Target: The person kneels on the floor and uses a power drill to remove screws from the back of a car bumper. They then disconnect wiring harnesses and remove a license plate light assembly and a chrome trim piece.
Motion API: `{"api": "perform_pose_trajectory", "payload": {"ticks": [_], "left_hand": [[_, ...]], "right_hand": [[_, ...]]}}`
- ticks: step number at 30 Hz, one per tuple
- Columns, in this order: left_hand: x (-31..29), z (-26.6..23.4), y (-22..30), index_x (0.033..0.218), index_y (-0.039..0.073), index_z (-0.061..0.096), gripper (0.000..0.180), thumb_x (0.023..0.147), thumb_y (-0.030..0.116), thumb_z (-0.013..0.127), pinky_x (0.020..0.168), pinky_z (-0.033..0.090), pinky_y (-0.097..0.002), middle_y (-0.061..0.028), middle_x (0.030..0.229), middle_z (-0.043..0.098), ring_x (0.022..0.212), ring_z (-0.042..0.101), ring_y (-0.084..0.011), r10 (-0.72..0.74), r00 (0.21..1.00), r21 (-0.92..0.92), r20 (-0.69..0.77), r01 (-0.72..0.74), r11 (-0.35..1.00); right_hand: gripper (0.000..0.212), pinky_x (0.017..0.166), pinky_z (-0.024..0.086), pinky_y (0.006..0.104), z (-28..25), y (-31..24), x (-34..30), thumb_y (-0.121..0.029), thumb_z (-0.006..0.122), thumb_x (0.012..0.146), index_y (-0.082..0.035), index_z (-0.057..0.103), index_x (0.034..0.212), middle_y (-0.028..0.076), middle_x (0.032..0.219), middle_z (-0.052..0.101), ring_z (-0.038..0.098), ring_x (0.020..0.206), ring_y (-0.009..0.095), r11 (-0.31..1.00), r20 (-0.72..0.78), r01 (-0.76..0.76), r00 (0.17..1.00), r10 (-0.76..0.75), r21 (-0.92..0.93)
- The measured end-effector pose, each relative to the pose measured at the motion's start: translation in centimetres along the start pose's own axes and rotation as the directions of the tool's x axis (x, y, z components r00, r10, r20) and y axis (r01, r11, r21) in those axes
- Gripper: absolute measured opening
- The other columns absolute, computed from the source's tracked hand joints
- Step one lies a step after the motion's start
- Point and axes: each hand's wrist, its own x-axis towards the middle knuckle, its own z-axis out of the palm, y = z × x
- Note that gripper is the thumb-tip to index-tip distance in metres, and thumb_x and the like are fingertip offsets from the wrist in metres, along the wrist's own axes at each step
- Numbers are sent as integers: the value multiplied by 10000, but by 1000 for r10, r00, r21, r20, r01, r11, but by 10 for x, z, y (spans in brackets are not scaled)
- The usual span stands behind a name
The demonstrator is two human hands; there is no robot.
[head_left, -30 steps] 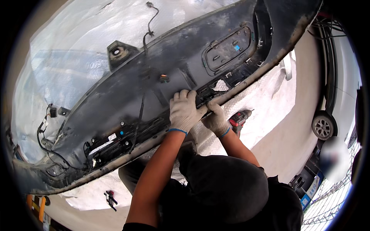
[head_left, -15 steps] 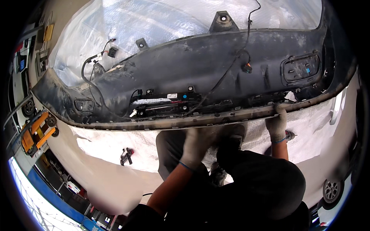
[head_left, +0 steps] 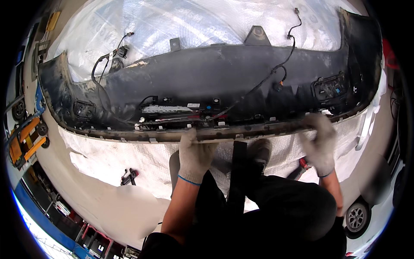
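Note:
A large black car bumper cover [head_left: 185, 77] lies before me with its inner side up and its curved ends turned away. My left hand [head_left: 195, 155], in a pale work glove, is closed on its near edge, thumb side up over the lip. By the same edge, farther right, my gloved right hand [head_left: 321, 144] is slightly blurred, thumb and fingers apart, with nothing visible in it. Whether its fingertips touch the edge is unclear. A black wiring harness [head_left: 246, 97] runs along the cover to a long black module [head_left: 179, 111] near the middle.
White padded sheeting [head_left: 99, 157] lies under the cover. A small black-and-red tool [head_left: 129, 176] rests on it at left; a red-and-black tool [head_left: 303, 164], partly hidden, lies near my right wrist. An orange wheeled cart [head_left: 28, 146] stands far left, a car wheel [head_left: 357, 218] lower right.
My left hand has come up onto the near edge from just below it. The right hand has shifted and its fingers have spread. The cover appears tilted differently, with both ends showing more.

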Motion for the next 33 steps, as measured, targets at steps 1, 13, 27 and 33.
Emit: {"api": "perform_pose_trajectory", "payload": {"ticks": [1,13,27,33], "left_hand": [[0,-2,4,1307,64,568,449,922,293,605,1035,527,-472,-108,1284,639,1182,635,-280,15,999,-3,35,-15,1000],[9,-29,-2,1305,78,570,450,897,264,618,1089,460,-510,-101,1304,621,1215,597,-302,16,998,-204,-54,-27,979],[15,-78,28,1260,70,590,445,861,252,663,1121,399,-528,-85,1277,627,1230,571,-305,62,982,-221,-177,-101,970],[9,-64,28,1106,85,649,321,795,166,659,1087,438,-490,-61,1160,673,1134,620,-273,37,973,-188,-227,-81,979]], "right_hand": [[542,719,545,373,16,-14,19,-458,707,886,32,654,1113,158,1006,677,665,886,228,985,166,171,973,-162,-41],[911,891,500,372,120,-69,68,-744,635,777,83,641,1159,177,1083,585,553,994,283,813,885,548,456,-92,-198],[835,1040,416,469,157,-54,34,-652,738,727,48,583,1155,215,1182,535,508,1156,364,876,722,450,663,-198,-172],[851,993,467,454,155,-51,36,-648,753,714,66,612,1154,212,1184,572,555,1115,353,879,729,454,650,-215,-146]]}}
